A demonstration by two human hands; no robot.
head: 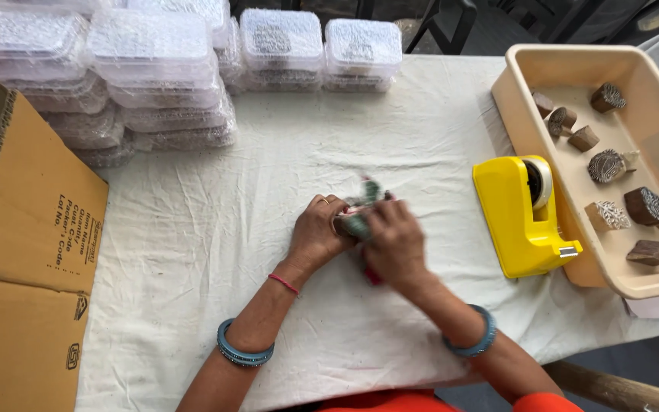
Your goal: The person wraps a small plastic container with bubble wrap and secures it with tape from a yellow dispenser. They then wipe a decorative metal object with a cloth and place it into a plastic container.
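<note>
The left hand [316,233] and right hand [396,243] have their fingers squeezed tight on a small bundle [360,215] of green and red stuff, just above the white cloth [192,229], and it looks soft and light, easy to pinch from both sides

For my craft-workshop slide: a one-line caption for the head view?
Both hands, left hand and right hand, grip a small patterned bundle beside a yellow tape dispenser.
</note>
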